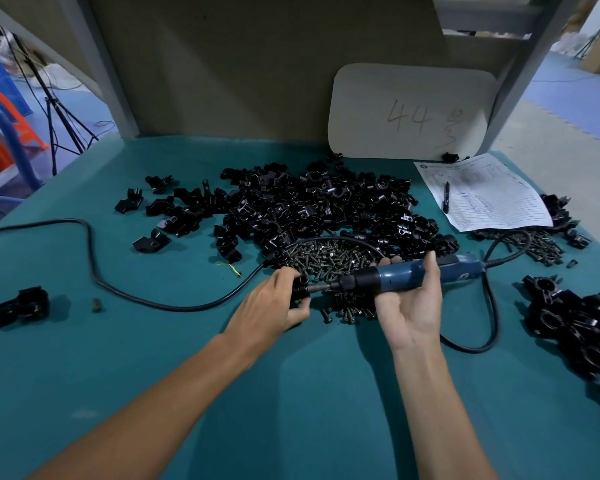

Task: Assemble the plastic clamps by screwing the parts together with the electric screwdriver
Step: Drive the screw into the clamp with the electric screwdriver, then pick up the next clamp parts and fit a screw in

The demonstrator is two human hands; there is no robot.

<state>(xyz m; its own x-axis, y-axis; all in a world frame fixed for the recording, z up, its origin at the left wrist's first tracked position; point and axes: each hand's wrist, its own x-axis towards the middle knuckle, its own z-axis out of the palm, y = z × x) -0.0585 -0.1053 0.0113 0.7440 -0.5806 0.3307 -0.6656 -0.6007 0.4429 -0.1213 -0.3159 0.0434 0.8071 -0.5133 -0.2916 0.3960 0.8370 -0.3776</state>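
My left hand (272,303) grips a black plastic clamp (300,289) just above the green table. My right hand (411,303) holds the blue electric screwdriver (413,277) level, thumb over its top, with the bit pointing left into the clamp. Behind both hands lies a heap of dark screws (329,261). Further back spreads a big pile of loose black clamp parts (319,206).
The screwdriver's black cable (90,251) loops over the table's left half and again behind my right wrist. Assembled clamps (582,330) are heaped at the right edge, one more (20,306) at the left. A paper form with a pen (482,192) and a white card (409,112) sit at the back right.
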